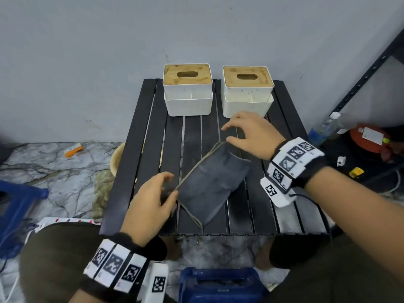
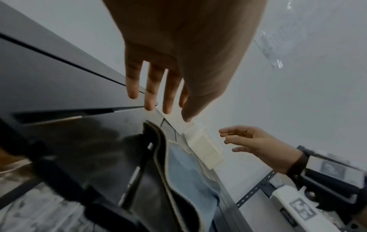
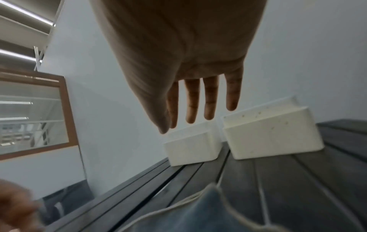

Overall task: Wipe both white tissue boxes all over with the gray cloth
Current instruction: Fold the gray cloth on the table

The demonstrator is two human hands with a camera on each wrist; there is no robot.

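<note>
Two white plastic tissue boxes with wooden slotted lids, the left tissue box [image 1: 188, 90] and the right tissue box [image 1: 248, 92], stand side by side beyond the fingertips, untouched. The folded gray cloth with pale stitched edging [image 1: 209, 186] lies on the black slatted table [image 1: 140, 162] between the hands. Its long axis runs diagonally, the far corner pointing toward the right hand [image 1: 251, 136] and the near end toward the person. Both hands hover with fingers loosely spread and hold nothing; the left hand [image 1: 150, 204] sits just beside the cloth's left edge. A one-corner pickup would likely let the fold drop open, leaving a loose, trailing cloth that wipes poorly and could drag across the light boxes.
</note>
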